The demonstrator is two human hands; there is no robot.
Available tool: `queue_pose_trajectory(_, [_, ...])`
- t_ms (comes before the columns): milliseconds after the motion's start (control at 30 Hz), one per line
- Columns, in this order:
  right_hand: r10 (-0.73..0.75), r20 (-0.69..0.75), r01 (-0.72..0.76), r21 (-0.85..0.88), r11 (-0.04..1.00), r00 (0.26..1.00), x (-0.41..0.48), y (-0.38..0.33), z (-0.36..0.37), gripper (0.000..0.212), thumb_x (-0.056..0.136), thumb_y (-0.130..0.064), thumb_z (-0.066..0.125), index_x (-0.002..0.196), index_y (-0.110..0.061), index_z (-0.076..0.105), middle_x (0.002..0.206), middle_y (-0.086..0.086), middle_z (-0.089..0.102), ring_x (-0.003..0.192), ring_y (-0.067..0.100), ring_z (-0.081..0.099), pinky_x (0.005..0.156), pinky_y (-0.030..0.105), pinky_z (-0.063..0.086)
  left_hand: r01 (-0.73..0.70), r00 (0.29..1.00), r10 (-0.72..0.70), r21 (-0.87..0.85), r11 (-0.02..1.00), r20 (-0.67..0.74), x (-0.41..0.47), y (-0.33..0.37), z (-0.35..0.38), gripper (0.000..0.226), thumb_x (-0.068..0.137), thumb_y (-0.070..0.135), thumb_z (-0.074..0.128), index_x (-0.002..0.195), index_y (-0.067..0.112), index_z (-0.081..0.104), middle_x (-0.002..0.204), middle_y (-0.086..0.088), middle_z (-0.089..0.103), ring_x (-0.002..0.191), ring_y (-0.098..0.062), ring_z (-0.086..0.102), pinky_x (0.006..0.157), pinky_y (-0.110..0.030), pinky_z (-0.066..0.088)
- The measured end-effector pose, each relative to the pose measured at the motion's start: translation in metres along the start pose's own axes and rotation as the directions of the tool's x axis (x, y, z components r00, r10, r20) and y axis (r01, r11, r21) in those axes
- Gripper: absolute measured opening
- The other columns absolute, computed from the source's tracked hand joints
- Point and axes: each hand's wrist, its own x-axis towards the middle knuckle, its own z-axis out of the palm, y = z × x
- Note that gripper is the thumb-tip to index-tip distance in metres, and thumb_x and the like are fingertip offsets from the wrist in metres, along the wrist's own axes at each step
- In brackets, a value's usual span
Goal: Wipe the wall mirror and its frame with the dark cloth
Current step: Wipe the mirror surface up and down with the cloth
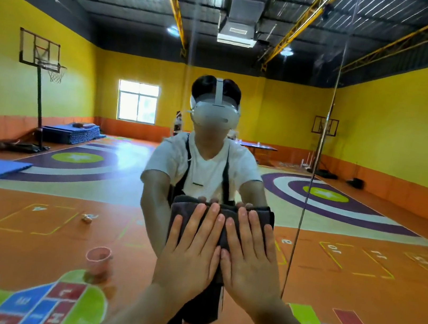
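Against the wall mirror [64, 189], at about chest height of the reflected person, the dark cloth [184, 210] lies spread flat on the glass. Both hands are laid on it side by side. The left hand [191, 247] is flat with its fingers straight and slightly fanned, palm pressing the cloth's left half. The right hand [248, 258] is just as flat and presses the right half. Their inner edges touch, and neither hand curls round the fabric. The cloth shows past the fingertips at the top and down both outer sides. Just right of the hands a thin vertical seam [313, 176] runs up the glass. The mirror reflects a yellow-walled hall with a basketball hoop [40, 55] at left, stacked blue mats [73, 132] beneath it, and a pink cup [98, 258] on the orange floor [27, 250], low and left of the hands.
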Motion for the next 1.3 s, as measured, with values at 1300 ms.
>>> queue_pose_trajectory(1300, [-0.105,0.289,0.07,0.131,0.989,0.951,-0.434,-0.122,0.113,0.088,0.102,-0.052,0.054,0.165,-0.012,0.008,0.172,0.013,-0.007,0.16,0.029,-0.004,0.128,0.049,0.002,-0.209,0.93,0.243,-0.147,0.967,0.274,-0.439,0.107,0.098,0.077,0.103,0.039,0.055,0.163,0.005,0.021,0.172,-0.015,0.003,0.16,-0.033,0.0,0.125,-0.057,-0.006])
